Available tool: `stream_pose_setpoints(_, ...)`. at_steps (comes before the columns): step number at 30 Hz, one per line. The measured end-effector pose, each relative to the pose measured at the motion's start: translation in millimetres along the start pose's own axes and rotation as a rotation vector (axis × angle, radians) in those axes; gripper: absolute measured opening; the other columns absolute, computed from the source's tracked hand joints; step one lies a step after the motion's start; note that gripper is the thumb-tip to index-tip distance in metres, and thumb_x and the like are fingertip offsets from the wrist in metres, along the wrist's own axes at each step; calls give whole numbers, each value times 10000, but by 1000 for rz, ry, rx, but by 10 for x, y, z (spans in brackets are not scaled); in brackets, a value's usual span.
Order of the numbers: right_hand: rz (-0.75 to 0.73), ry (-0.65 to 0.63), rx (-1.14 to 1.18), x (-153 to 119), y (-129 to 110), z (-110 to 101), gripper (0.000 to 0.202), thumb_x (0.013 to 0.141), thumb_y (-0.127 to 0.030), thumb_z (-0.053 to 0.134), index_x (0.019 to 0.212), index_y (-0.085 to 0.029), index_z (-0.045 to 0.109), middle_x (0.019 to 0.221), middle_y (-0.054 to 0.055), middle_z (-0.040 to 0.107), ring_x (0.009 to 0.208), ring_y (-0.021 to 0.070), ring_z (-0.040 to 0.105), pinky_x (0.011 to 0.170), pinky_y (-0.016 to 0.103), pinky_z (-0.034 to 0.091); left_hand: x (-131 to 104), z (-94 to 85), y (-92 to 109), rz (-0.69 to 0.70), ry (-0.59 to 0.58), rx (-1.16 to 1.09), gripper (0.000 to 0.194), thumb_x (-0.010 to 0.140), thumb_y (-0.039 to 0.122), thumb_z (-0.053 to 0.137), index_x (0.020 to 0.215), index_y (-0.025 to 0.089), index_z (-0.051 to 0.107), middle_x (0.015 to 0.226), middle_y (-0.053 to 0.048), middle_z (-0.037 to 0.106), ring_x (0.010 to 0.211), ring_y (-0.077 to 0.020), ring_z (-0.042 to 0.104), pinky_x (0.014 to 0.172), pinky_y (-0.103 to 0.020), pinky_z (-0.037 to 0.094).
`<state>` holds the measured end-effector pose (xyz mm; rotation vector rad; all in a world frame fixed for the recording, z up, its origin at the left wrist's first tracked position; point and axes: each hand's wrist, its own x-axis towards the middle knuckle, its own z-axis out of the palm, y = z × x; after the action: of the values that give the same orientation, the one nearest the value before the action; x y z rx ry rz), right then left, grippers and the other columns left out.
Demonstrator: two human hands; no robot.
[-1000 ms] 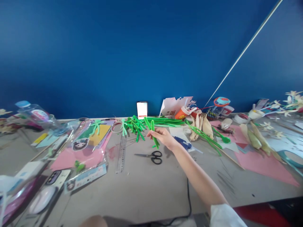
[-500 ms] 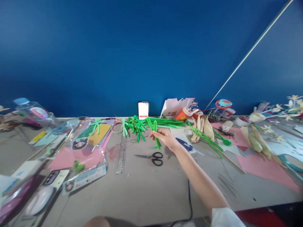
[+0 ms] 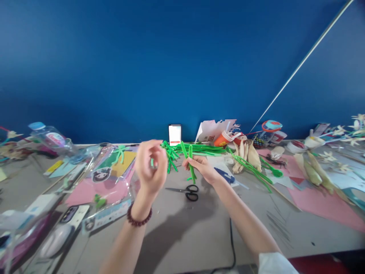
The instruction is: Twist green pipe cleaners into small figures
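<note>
My right hand point(image 3: 201, 168) pinches green pipe cleaners point(image 3: 190, 161) between thumb and fingers; their upper ends spread into a V. Raised at the left is my left hand point(image 3: 151, 165), loosely curled with a gap between thumb and fingers, and I see nothing held in it. A beaded bracelet point(image 3: 139, 221) circles that wrist. Black-handled scissors point(image 3: 191, 192) lie just below my right hand, blades pointing left. Behind the hands rests a pile of bent green pipe cleaners point(image 3: 172, 155), beside a bundle of long straight ones point(image 3: 209, 148).
A lit phone point(image 3: 175, 134) leans on the blue wall point(image 3: 182, 68). Leftward are a plastic bag over pink paper point(image 3: 85, 192), a mouse point(image 3: 55, 239) and a bottle point(image 3: 51, 137). Rightward lie a blue glue gun point(image 3: 224, 175), red paper cups point(image 3: 221, 139), dried husks point(image 3: 253, 156) and pink paper point(image 3: 325, 207).
My left hand has come up from the bottom edge to the middle, now covering the ruler. My right hand keeps its hold on the pipe cleaners. The view has shifted slightly left.
</note>
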<state>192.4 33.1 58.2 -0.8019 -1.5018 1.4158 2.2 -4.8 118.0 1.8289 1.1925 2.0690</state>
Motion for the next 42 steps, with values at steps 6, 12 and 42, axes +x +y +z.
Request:
stream_pose_setpoints(6, 76, -35, -86, -12, 4, 35, 377, 793, -519, 576, 759, -162, 694, 726, 44, 652, 680, 146, 580, 694, 284, 465, -34, 357, -335, -481, -465, -191, 259, 738, 347, 648, 905, 149, 643, 808, -43, 624, 626, -107, 549, 497, -190, 407)
stream_pose_setpoints(12, 22, -55, -240, 0, -26, 45, 398, 811, -539, 539, 793, -182, 714, 914, 61, 655, 886, 195, 600, 813, 316, 452, -88, 400, -447, -695, -486, -346, 245, 646, 351, 706, 764, 143, 651, 673, -19, 635, 575, -117, 544, 518, -217, 390)
stream_pose_setpoints(42, -6, 303, 90, -18, -227, -25, 257, 696, -384, 690, 821, -185, 586, 676, 1, 620, 530, 99, 502, 498, 235, 411, -71, 413, -524, -770, -494, -392, 276, 605, 152, 536, 861, 151, 640, 714, -10, 636, 619, -111, 549, 572, -219, 385)
